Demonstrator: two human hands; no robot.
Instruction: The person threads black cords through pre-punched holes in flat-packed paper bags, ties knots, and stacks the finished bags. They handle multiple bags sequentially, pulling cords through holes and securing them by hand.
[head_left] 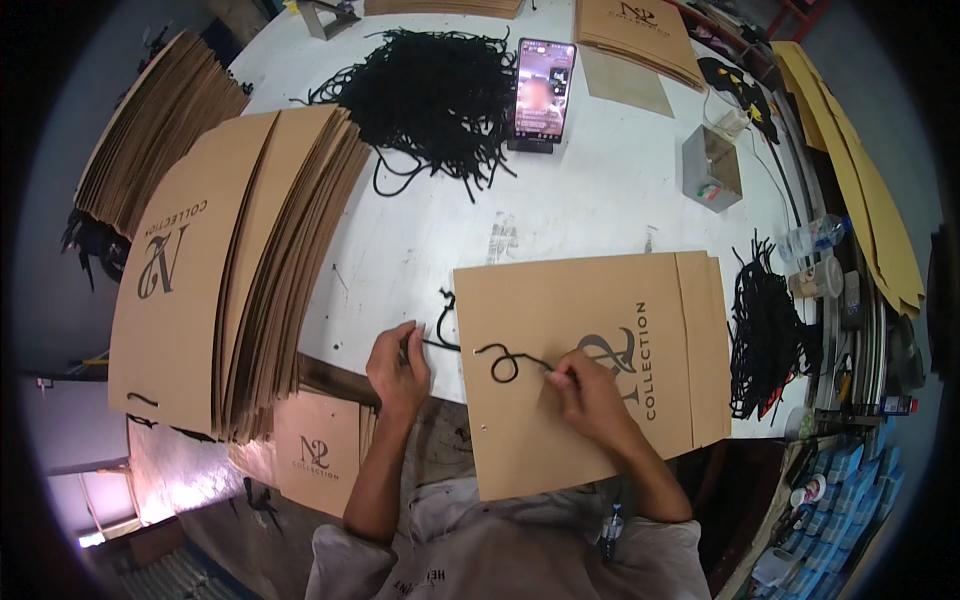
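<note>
A flat brown paper bag (pixel 560 300) lies on its side in front of me, its dark print turned sideways. Across the bag's left part runs a black cord (pixel 530 359) with a small loop in it. My right hand (pixel 590 395) rests over the bag, thumb and fingers pinching one end of this cord. Just beyond the bag's left edge, my left hand (pixel 398 370) pinches a black cord that leads toward the bag; whether it is the same piece I cannot tell. Near the left edge the bag has small holes, one below the cord.
A tall stack of brown bags (pixel 285 260) stands at left, with another stack (pixel 160 130) behind it. A heap of black cords (pixel 430 95) lies at the back, beside a propped phone (pixel 543 95). More cords (pixel 765 335), a grey box (pixel 711 168) and a plastic bottle (pixel 815 237) are at right.
</note>
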